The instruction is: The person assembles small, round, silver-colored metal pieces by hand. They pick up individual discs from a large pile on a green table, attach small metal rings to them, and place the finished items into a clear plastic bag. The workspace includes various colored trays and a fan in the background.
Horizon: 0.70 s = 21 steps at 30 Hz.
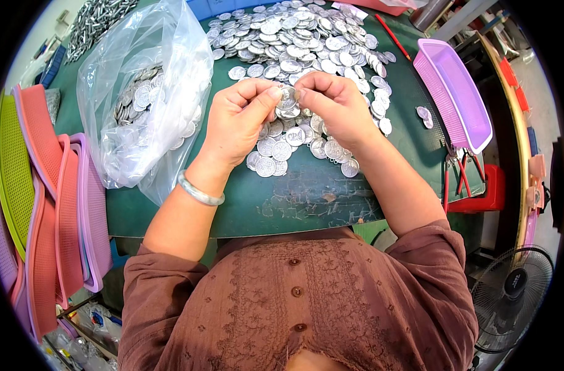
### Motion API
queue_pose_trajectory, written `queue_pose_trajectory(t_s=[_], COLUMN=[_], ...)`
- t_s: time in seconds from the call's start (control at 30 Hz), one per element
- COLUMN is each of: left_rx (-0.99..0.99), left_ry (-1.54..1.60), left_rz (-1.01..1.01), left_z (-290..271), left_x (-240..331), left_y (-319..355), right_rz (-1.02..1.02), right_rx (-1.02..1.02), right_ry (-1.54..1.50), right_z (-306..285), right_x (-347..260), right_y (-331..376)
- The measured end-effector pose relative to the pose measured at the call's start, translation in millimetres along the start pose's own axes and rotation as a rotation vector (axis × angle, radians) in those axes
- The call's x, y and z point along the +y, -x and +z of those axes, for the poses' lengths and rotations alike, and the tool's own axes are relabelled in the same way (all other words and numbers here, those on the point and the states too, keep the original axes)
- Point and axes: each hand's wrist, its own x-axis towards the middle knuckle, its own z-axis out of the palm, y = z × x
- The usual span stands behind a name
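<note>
Between my two hands is a round silver coin-like medallion [287, 96], raised a little above the table. My left hand [240, 117] pinches its left edge between thumb and curled fingers. The thumb and forefinger of my right hand [336, 106] are closed at its right edge. Beneath and beyond both hands spreads a large heap of similar medallions [275, 37], some with small loops at the rim. Loose ones [266, 166] lie nearer to me. Left of my left hand, a clear plastic bag [102, 142] holds more of them.
A green-topped table [245, 210] carries everything. Right of the heap are a purple basket [439, 93], red-handled pliers [461, 170] and a red pen [392, 37]. Stacked plastic baskets [43, 204] stand at the left. Many small metal pieces [96, 25] lie far left. A fan [514, 290] is lower right.
</note>
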Motion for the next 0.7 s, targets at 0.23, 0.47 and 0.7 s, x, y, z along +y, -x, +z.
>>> queue_pose_trajectory(t_s=[0.23, 0.47, 0.7], left_rx=[0.056, 0.090, 0.090], left_ry=[-0.198, -0.256, -0.375], left_rz=[0.211, 0.332, 0.311], left_z=[4.1, 8.3, 3.2], left_x=[-0.4, -2.2, -5.0], left_y=[1.5, 2.7, 3.2], right_rz=[-0.602, -0.672, -0.756], right_rx=[0.142, 0.193, 0.200], right_ry=[0.457, 0.579, 0.691], right_z=[3.5, 4.0, 4.9], right_x=[0.1, -2.4, -2.3], right_y=[-4.6, -4.6, -4.4])
